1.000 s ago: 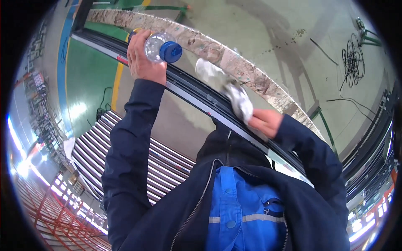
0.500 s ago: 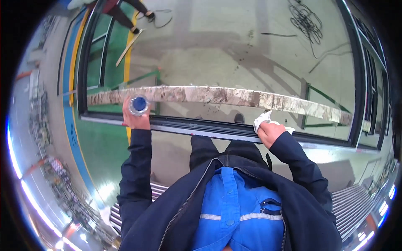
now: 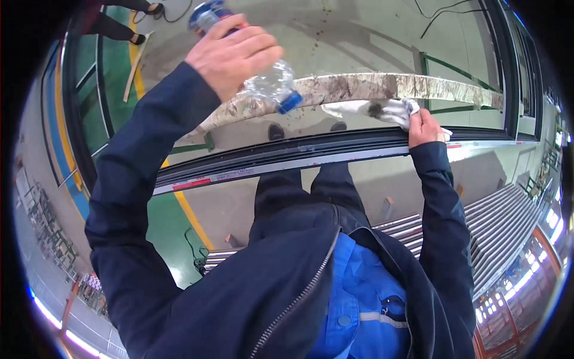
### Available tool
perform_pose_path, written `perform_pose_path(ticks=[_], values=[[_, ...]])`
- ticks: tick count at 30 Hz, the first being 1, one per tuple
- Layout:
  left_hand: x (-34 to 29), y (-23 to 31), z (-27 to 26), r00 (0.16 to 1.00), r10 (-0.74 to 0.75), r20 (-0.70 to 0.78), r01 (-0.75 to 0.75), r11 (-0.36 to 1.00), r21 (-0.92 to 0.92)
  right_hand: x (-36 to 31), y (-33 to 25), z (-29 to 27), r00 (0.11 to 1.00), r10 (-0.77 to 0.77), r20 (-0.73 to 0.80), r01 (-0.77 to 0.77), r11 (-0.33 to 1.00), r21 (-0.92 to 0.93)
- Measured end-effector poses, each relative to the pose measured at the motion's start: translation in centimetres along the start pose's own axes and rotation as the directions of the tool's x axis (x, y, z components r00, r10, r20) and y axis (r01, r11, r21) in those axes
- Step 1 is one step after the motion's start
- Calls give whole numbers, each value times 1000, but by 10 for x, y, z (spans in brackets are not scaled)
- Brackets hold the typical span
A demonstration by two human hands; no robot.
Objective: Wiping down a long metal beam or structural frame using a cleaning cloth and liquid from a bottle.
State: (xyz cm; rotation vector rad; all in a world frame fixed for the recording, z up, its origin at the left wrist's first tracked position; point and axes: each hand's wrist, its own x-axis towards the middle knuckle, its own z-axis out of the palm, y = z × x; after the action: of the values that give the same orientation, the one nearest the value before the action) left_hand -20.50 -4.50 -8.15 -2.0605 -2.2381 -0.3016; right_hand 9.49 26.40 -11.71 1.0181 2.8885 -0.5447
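Note:
My left hand (image 3: 236,55) is raised over the dark frame (image 3: 287,149), its fingers wrapped round a clear plastic bottle (image 3: 269,81). The bottle is tilted, its blue cap pointing down to the right; blue also shows at its upper end. At the right part of the frame's near rail, my right hand (image 3: 423,128) grips a white cloth (image 3: 391,113) with a dark stain. The cloth trails to the left, just beyond the rail. Whether it touches a pane there, I cannot tell.
A long bar with a mottled, worn covering (image 3: 353,88) crosses behind the near rail, above green supports (image 3: 454,78). Metal profiles (image 3: 496,221) lie stacked behind me at the right. Another person's legs (image 3: 113,27) show at the upper left, near a wooden strip (image 3: 134,75).
My left hand has lifted the bottle off the near rail's left side, up and to the right, and tipped it cap-down. My right hand has moved right with the cloth, which is now spread out.

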Motion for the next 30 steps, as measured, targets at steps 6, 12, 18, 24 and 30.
perform_pose_path(ticks=[6, 12, 18, 24, 30], values=[[23, 17, 57, 940, 301, -162, -296, 953, 59, -5, 6, 10, 999, 14, -51, -13, 1000, 17], [20, 33, 75, 928, 324, -184, -333, 943, -19, -4, 13, 12, 996, 26, -88, -24, 1000, 17], [17, 44, 71, 945, 311, -97, -318, 946, -60, -4, 11, 12, 996, 38, -80, -35, 999, 36], [2, 33, 71, 959, 258, -119, -262, 965, -26, -4, -7, 10, 996, 55, -67, -48, 994, 101], [-11, 34, 66, 959, 227, -170, -228, 974, 20, -4, -11, 6, 996, 63, -58, -54, 988, 142]])
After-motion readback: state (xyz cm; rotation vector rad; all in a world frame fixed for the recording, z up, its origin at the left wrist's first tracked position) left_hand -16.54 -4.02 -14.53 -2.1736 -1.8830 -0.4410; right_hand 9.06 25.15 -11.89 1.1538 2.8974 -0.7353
